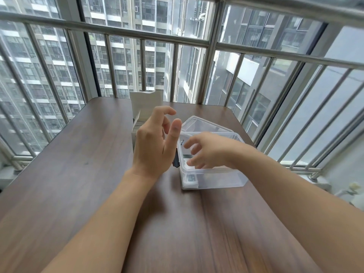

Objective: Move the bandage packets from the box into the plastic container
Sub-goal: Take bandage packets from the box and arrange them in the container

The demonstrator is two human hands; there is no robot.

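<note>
A white cardboard box [146, 104] with its lid flap up stands at the far middle of the table, mostly hidden behind my left hand [155, 142]. That hand hovers in front of the box, fingers loosely spread, holding nothing. To its right sits the clear plastic container [220, 179]. A bandage packet [190, 179] lies at the container's left end. My right hand [206, 150] reaches over the container's rim from the right, fingers spread and relaxed above the packets, with nothing clearly held.
The container's clear lid [199, 124] lies on the wooden table [78, 174] just behind it. A small dark object [175, 161] sits between box and container. A metal railing [197, 43] and windows surround the table's far and side edges.
</note>
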